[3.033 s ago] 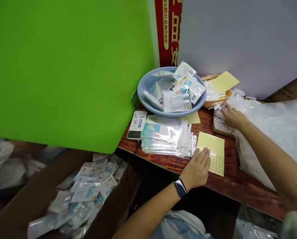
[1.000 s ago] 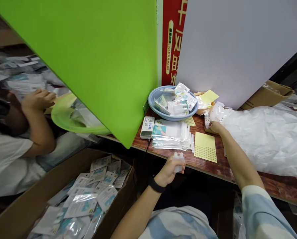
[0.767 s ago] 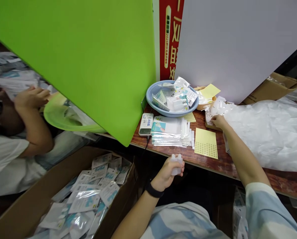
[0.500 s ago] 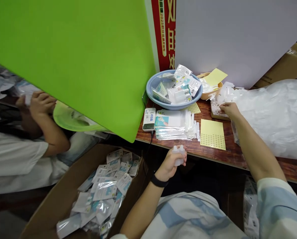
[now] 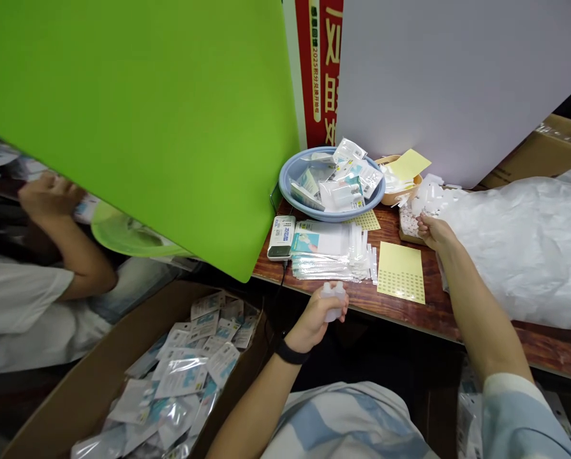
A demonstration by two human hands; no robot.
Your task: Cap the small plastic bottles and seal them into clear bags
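Observation:
My left hand is wrapped round two small translucent bottles, held upright in front of the table's edge. My right hand has its fingers pinched together over a shallow box of small pale pieces; whatever is between the fingertips is too small to make out. Between the hands lie a stack of flat clear packets with printed cards and a yellow sheet of small stickers. A white device with a small display sits left of the packets.
Behind the packets stands a blue basin of filled packets, beside an orange bowl. A large clear bag covers the right side. A cardboard box of packets is at lower left. A green board partly hides another person's hand.
The view has shifted slightly. My left hand still holds the bottles, and my right hand stays at the shallow box with its fingers slightly lower. The other person's hand has moved.

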